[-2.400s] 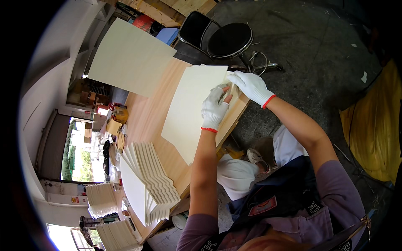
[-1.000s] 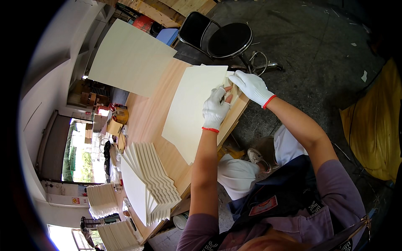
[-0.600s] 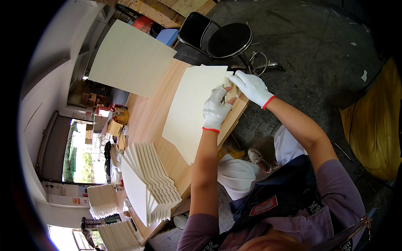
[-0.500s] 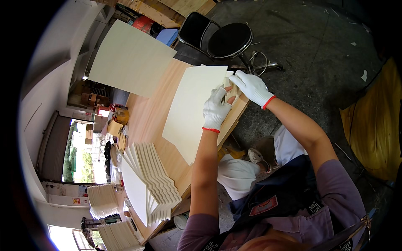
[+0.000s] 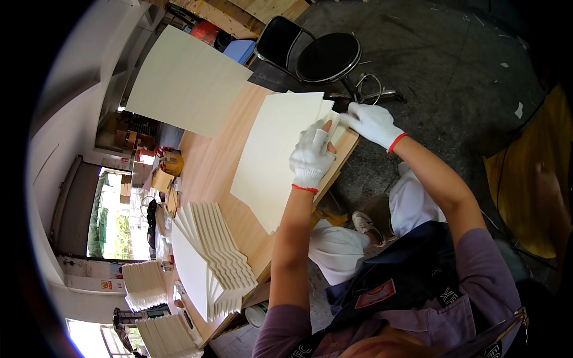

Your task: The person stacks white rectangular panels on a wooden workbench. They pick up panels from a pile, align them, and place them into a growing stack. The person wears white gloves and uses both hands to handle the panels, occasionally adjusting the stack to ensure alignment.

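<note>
Several cream-white sheets (image 5: pixel 268 155) lie in a loosely staggered pile on the wooden table (image 5: pixel 206 164). My left hand (image 5: pixel 312 156), in a white glove with a red cuff, rests on the pile near its right edge. Its thumb and forefinger are bare at the tips and stretched apart over the sheets. At the table's right corner is my right hand (image 5: pixel 377 126), gloved the same way. Its fingertips are smeared by motion beside the sheet edges, so whether they touch or pinch a sheet is unclear.
A fanned stack of cream sheets (image 5: pixel 218 256) stands at the near left of the table. Another large sheet (image 5: pixel 185 80) overhangs the far end. Beyond the corner is a black round stool (image 5: pixel 328 56). A yellow covering (image 5: pixel 519 179) hangs at the right, with a blurred shape before it.
My right hand has drawn a little to the right, away from the sheet edges. My left hand has shifted slightly and lies flatter. A blurred shape has come in at the right edge.
</note>
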Motion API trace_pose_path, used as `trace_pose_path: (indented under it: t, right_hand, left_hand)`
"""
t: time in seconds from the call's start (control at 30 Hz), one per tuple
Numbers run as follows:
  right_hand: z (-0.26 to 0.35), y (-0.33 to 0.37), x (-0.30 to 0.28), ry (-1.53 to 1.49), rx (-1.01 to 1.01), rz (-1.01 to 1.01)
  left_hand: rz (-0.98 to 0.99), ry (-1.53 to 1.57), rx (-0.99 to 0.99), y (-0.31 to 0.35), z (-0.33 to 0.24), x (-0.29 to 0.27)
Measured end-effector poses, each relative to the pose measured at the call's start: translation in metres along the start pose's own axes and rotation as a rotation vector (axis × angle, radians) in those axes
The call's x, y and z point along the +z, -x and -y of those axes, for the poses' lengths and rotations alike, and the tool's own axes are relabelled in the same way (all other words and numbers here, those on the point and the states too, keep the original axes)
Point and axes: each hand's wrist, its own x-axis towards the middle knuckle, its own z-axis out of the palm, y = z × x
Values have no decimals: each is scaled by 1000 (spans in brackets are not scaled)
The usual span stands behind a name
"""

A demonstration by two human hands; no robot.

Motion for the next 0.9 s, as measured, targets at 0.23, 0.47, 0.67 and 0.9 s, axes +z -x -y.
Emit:
trace_pose_path:
  t: [0.23,0.47,0.67,0.9]
  right_hand:
    - [1,-3,2,174,-228,-28]
    - [10,-11,-8,331,-354,-87]
    - [23,-16,2,20,-233,-63]
    - [25,-7,25,-262,12,-101]
  left_hand:
    - [142,-49,-147,-1,8,5]
    - [123,-81,-175,-16,25,22]
    - [160,15,-187,-14,27,21]
    - [161,405,-290,-3,28,14]
